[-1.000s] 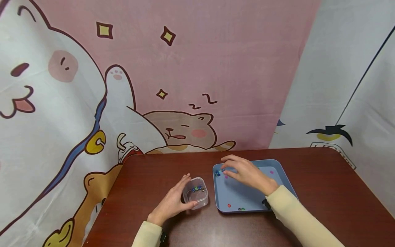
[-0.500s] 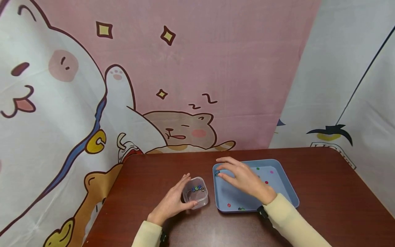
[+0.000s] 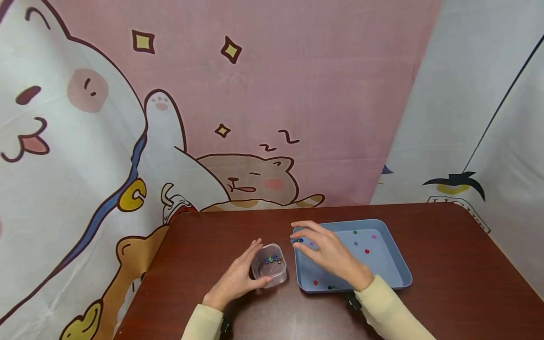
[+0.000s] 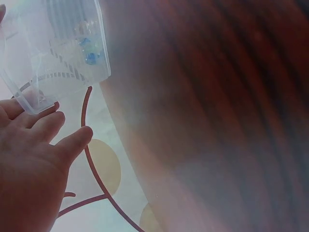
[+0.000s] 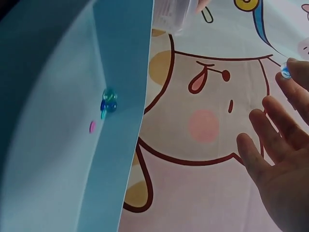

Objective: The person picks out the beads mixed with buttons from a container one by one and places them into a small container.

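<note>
My left hand (image 3: 235, 281) holds a small clear plastic box (image 3: 272, 278) on the table, thumb at the near side and fingers along the far left. Several marbles (image 3: 272, 259) lie inside the box. In the right wrist view, my right hand (image 5: 285, 150) pinches a clear blue marble (image 5: 286, 71) between thumb and index finger; the other fingers are spread. The head view puts this right hand (image 3: 329, 252) above the left side of a blue tray (image 3: 352, 276). A cluster of blue-green marbles (image 5: 109, 100) sits against the tray wall.
Small coloured pieces are scattered in the tray, among them a red one (image 3: 367, 251), a green one (image 3: 355, 232) and a pink one (image 3: 374, 237). The brown table (image 3: 221, 226) reaches back to a cartoon-printed cloth (image 3: 331, 118).
My right hand has moved left and a little nearer across the tray, carrying the marble to its left rim. This uncovers coloured pieces at the right. My left hand and the box stay put.
</note>
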Demonstrator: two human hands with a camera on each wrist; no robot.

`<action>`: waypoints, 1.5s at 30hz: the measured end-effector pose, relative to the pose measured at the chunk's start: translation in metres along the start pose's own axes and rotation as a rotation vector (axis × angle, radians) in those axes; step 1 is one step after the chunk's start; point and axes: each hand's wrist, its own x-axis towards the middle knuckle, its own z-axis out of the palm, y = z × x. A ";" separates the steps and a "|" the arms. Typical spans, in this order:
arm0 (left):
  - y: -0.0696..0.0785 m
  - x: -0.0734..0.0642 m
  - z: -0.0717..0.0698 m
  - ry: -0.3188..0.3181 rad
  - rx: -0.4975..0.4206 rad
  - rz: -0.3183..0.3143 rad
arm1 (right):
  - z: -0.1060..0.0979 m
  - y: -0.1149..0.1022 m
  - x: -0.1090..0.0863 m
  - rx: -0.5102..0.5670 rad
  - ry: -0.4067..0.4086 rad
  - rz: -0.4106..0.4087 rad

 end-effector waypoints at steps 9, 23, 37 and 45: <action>0.001 -0.001 0.000 -0.003 0.001 0.006 | 0.014 -0.005 -0.004 0.015 -0.011 0.022; -0.001 0.000 0.000 0.010 0.003 0.030 | 0.040 -0.004 -0.010 0.044 -0.043 -0.014; 0.000 0.000 -0.001 0.009 0.007 0.024 | 0.057 0.004 -0.013 0.011 -0.126 0.009; 0.000 0.000 -0.001 0.011 0.005 0.030 | 0.062 0.008 -0.015 0.002 -0.147 -0.008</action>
